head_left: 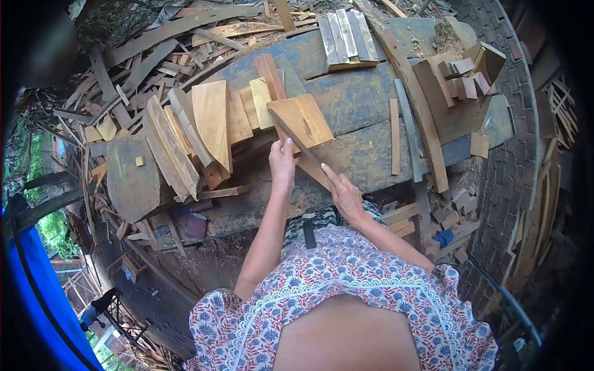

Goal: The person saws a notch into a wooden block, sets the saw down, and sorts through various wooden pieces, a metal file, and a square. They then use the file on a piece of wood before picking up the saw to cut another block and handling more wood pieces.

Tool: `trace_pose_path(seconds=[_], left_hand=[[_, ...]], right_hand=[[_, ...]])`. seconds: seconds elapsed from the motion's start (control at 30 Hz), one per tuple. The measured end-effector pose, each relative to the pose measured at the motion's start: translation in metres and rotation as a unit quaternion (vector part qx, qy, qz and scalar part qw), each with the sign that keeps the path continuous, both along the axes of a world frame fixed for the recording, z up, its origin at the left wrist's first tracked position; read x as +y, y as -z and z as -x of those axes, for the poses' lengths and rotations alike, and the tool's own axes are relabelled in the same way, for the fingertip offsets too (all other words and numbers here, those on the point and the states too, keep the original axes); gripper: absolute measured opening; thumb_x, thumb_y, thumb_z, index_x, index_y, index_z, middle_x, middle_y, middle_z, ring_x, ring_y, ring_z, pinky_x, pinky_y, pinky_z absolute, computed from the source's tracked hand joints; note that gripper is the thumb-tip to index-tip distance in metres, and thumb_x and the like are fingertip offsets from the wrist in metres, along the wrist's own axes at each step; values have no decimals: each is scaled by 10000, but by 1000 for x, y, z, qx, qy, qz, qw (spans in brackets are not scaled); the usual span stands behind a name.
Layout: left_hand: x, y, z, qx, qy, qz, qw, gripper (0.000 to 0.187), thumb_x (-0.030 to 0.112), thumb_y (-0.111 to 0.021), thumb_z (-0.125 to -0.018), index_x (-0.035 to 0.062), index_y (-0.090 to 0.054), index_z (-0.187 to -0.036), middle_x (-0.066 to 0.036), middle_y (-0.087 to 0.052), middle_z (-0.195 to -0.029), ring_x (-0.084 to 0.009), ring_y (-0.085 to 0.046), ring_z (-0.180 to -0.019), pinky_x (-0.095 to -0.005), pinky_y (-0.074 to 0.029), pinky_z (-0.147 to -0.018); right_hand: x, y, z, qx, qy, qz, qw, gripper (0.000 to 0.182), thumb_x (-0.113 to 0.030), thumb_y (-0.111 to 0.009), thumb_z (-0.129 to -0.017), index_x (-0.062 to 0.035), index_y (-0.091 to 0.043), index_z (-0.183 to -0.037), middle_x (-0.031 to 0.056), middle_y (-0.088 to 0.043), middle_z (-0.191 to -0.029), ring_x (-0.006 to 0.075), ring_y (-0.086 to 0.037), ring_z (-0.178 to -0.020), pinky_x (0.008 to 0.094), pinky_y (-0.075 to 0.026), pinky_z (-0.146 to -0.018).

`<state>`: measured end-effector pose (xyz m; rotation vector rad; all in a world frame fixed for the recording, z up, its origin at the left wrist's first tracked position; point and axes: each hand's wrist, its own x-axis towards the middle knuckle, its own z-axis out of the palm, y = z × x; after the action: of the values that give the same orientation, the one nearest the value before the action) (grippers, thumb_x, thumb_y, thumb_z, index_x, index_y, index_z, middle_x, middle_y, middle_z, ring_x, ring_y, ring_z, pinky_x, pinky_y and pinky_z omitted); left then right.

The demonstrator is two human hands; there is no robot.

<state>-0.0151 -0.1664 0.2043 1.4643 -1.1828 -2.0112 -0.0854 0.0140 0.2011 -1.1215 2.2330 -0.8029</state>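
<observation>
Both my hands are at the front edge of the workbench. My left hand (283,164) is closed at the near edge of a wooden board (306,120), its thumb and fingertips pressed close to the wood. A long, narrow dark strip (294,137), which looks like a flat file, lies slantwise across the board's near side. My right hand (346,195) is closed around the lower right end of this strip, its fingers partly hidden. Below the strip, a paler length of wood (314,173) slopes down between my hands. A reddish-brown wooden block (270,75) sits just behind the board.
Cut wooden pieces (211,117) lean together on the left, near a stump (136,176). A long plank (405,93) crosses the worn bench (352,105). Small blocks (464,86) stand on a brown board at right. Striped slats (348,37) lie at the back. Offcuts are heaped behind.
</observation>
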Motion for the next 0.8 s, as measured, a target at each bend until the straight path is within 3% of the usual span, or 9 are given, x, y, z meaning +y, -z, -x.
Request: trace_pose_path(seconds=[0.13, 0.2, 0.27, 0.37, 0.5, 0.6, 0.7, 0.77, 0.8], left_hand=[[2, 1, 2, -9, -7, 46, 999, 304, 250, -505, -997, -29, -498, -1116, -99, -625, -955, -151, -628, -878, -330, -559, -769], [3, 5, 2, -11, 4, 69, 998, 295, 253, -516, -992, -28, -519, -1084, -81, -631, -912, -142, -630, -826, -310, -555, -714], [-1, 0, 0, -14, 4, 61, 998, 291, 243, -531, -982, -34, -530, -1072, -74, -638, -868, -127, -627, -783, -292, -533, -663], [6, 5, 2, -16, 83, 80, 993, 299, 223, -546, -967, -43, -528, -1102, -89, -653, -864, -118, -626, -774, -292, -512, -641], [29, 29, 15, 49, 98, 97, 989, 331, 191, -543, -954, -51, -506, -1177, -124, -671, -897, -146, -638, -787, -311, -514, -661], [25, 5, 23, 57, 108, 21, 992, 371, 182, -519, -957, -58, -480, -1237, -159, -670, -975, -187, -651, -845, -334, -532, -705], [32, 18, 27, 16, 171, 58, 983, 417, 199, -464, -992, 26, -416, -1368, -73, -630, -1069, -142, -627, -936, -294, -552, -764], [48, 66, 36, 21, 153, 106, 982, 449, 215, -455, -985, -12, -397, -1368, -206, -608, -1148, -211, -655, -914, -310, -561, -641], [47, 59, 43, 19, 141, 106, 984, 449, 215, -455, -985, -12, -397, -1368, -206, -608, -1148, -211, -655, -914, -310, -561, -641]], right_hand=[[-9, 6, 3, 53, 68, -64, 994, 477, -149, -532, -947, -291, -460, -1397, 132, -566, -800, 348, -620, -724, 464, -492, -650], [-19, -13, -2, 5, 97, -56, 994, 464, -134, -535, -949, -243, -474, -1396, 182, -597, -870, 364, -607, -775, 472, -481, -705], [-16, -30, -16, 54, 38, -39, 997, 469, -119, -544, -943, -260, -491, -1388, 138, -556, -830, 319, -605, -743, 420, -481, -665], [10, -20, 2, 148, 64, -74, 984, 544, -65, -576, -907, -315, -489, -1383, 96, -493, -766, 277, -584, -674, 416, -480, -615], [27, -35, 13, 127, 121, -62, 983, 512, -63, -566, -921, -282, -502, -1380, 97, -498, -771, 270, -571, -687, 396, -467, -631], [43, -54, 14, 113, 128, -57, 984, 473, -73, -544, -944, -255, -508, -1379, 109, -503, -778, 274, -556, -691, 391, -459, -658], [77, -47, 37, 119, 132, -102, 979, 448, -81, -525, -960, -242, -512, -1377, 116, -497, -781, 282, -533, -684, 398, -454, -673], [104, -27, 63, 110, 124, -120, 979, 448, -82, -526, -957, -244, -514, -1374, 124, -532, -800, 288, -559, -705, 399, -465, -683], [111, -19, 83, 111, 112, -120, 980, 448, -82, -526, -957, -244, -514, -1374, 124, -532, -800, 288, -559, -705, 399, -465, -683]])
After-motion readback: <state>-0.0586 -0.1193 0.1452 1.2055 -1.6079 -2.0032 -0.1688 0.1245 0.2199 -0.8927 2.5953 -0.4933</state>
